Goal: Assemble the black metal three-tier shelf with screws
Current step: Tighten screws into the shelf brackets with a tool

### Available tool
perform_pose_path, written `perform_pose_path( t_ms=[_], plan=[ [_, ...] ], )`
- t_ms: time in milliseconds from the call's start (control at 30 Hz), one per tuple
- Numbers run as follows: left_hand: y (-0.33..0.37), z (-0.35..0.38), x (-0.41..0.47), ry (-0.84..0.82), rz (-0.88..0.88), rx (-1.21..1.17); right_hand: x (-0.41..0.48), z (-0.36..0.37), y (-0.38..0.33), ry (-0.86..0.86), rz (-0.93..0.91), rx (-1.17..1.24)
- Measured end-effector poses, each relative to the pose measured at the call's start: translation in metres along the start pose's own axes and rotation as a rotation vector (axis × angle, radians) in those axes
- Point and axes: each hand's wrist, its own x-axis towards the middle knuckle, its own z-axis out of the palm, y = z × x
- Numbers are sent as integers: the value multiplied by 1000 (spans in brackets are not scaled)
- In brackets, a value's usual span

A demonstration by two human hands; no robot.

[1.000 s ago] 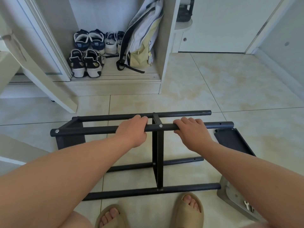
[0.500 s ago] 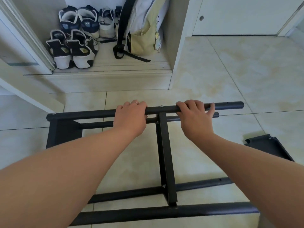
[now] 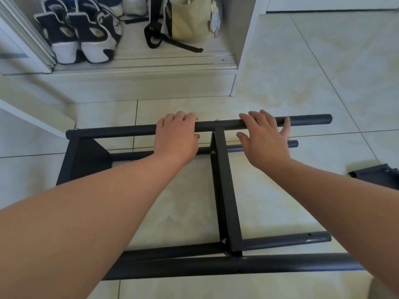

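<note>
The black metal shelf frame lies on its side on the tiled floor, with four long tubes, a flat tier panel across the middle and another panel at the left end. My left hand grips the far upper tube, fingers curled over it just left of the middle panel. My right hand rests on the same tube to the right of the panel, fingers spread and loosening. Screw heads show at the panel's joints. A loose black shelf panel lies on the floor at the right edge.
A white closet opening ahead holds several sneakers and a beige backpack on a raised sill. A white closet post stands beyond the frame. A white board edge juts in at the left.
The view has moved closer and tilted down over the frame. My right hand's fingers have loosened from a full grip and spread over the upper tube. My left hand keeps its grip.
</note>
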Motion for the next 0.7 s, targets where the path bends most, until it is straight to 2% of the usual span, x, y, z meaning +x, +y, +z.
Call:
perform_pose_path(
  t_ms=[133,233,333,500,600,700],
  plan=[
    [11,-16,-25,48,37,-66,-23,-24,1,-37,-42,93],
    [23,-32,-55,-25,59,-144,-56,-47,4,-77,-108,106],
    [35,-41,-89,-228,20,-260,-95,-70,5,-164,-144,126],
    [53,-38,-140,-688,-185,-478,-156,-72,7,-433,-167,110],
    [63,-27,-155,-785,-268,-597,-180,-64,7,-583,-193,63],
    [70,-16,-156,-823,-314,-663,-188,-54,6,-638,-222,64]
  ],
)
